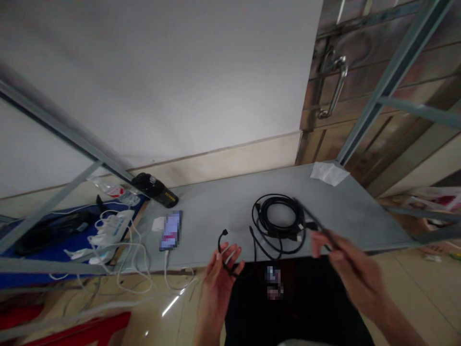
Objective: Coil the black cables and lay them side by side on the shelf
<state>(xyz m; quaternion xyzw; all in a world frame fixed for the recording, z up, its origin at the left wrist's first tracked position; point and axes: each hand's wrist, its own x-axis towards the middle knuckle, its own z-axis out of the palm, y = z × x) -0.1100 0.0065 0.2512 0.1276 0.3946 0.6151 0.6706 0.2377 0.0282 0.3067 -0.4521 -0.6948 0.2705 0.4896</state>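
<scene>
My left hand (222,266) is at the table's front edge, fingers curled round a short black cable (220,247); its small plug points up and away from me. To the right, my right hand (344,257) is blurred and closed on a long, thin, dark strip (317,218) that slants up to the left. Whether the strip is a cable or something stiffer, I cannot tell. Its far end overlaps a coil of black cable (264,218) lying on the grey table (216,202). Loose cable ends with plugs lie around the coil.
On the left are a phone (170,230) with a white cable, a black bottle (154,190) on its side, and a white power strip (113,230) with tangled cords. A white tissue (329,173) lies at the back right. Metal posts (392,81) frame the table.
</scene>
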